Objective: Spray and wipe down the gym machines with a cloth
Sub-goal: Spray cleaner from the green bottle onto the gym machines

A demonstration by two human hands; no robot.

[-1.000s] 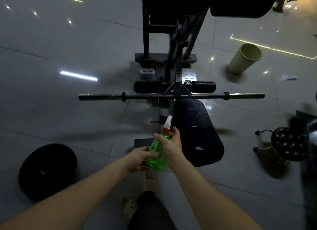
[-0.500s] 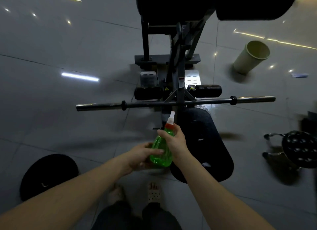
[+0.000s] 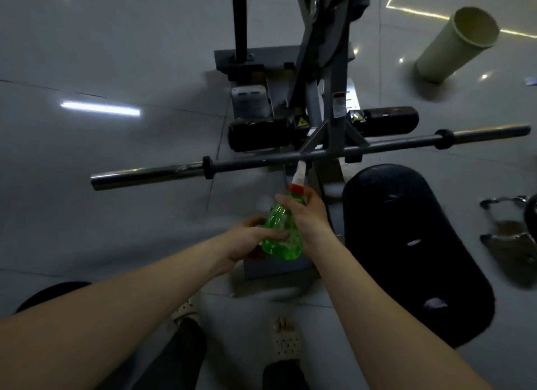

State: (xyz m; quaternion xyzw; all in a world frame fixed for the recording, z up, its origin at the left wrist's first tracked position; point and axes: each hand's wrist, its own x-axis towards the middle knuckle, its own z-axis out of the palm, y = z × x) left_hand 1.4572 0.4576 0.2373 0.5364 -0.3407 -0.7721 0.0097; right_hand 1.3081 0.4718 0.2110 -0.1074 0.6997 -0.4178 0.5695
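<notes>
At the lower left a black weight plate [image 3: 49,295] lies on the tiled floor, now cut by the frame edge where half a second ago more of it showed. The left hand [image 3: 247,240] cups the lower body of the green spray bottle [image 3: 280,237], fingers curled round it as before. The right hand [image 3: 309,215] is clamped on the bottle's neck just under the red collar, thumb across the front. The bottle has risen: its white nozzle now overlaps the steel bar [image 3: 151,176] of the machine [image 3: 337,70] at its middle, where earlier it sat just below. To the right lies the machine's black pad [image 3: 406,244], looming larger than before. A cream bin [image 3: 456,43] stands on the floor at upper right.
</notes>
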